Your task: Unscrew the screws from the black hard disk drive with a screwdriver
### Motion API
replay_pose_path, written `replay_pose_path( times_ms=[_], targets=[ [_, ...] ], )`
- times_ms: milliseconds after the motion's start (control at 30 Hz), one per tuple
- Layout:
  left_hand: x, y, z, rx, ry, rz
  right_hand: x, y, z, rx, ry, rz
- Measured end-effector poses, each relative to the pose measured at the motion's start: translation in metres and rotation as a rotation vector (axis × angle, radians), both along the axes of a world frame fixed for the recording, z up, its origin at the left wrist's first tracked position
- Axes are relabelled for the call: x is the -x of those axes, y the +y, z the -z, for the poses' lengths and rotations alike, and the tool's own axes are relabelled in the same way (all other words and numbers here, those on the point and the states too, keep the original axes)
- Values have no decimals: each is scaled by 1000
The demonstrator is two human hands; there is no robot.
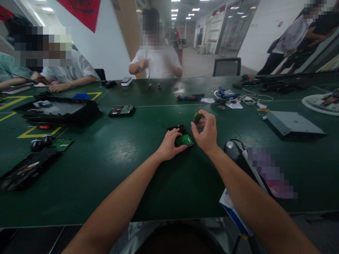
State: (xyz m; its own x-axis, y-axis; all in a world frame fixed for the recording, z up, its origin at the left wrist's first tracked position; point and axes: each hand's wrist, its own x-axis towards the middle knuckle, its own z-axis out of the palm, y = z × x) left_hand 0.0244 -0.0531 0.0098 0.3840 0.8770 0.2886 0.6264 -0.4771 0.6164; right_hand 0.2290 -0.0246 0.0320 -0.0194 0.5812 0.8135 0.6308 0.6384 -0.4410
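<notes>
A hard drive [184,140] with a black casing and a green circuit board lies on the green table in front of me. My left hand [171,144] grips it from the left, fingers over the far side and thumb along the near edge. Just right of the drive and raised above the table, my right hand [206,129] pinches a screwdriver [197,116] by its yellow and black handle. The screwdriver's shaft and tip cannot be made out. Another hard drive [122,110], its circuit board facing up, rests farther off to the left.
Left on the table [119,187] are a black plastic housing [60,109] and a long dark part [29,169]. To the right stand a silver metal box [295,123] and a tangle of cables [227,94]. Co-workers sit across and at the left.
</notes>
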Motion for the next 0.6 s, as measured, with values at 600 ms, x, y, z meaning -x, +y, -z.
replay_pose_path(
  times_ms=[600],
  targets=[
    [0, 0, 0, 0, 0, -5, -1, 0, 0, 2, -7, -7]
  ],
)
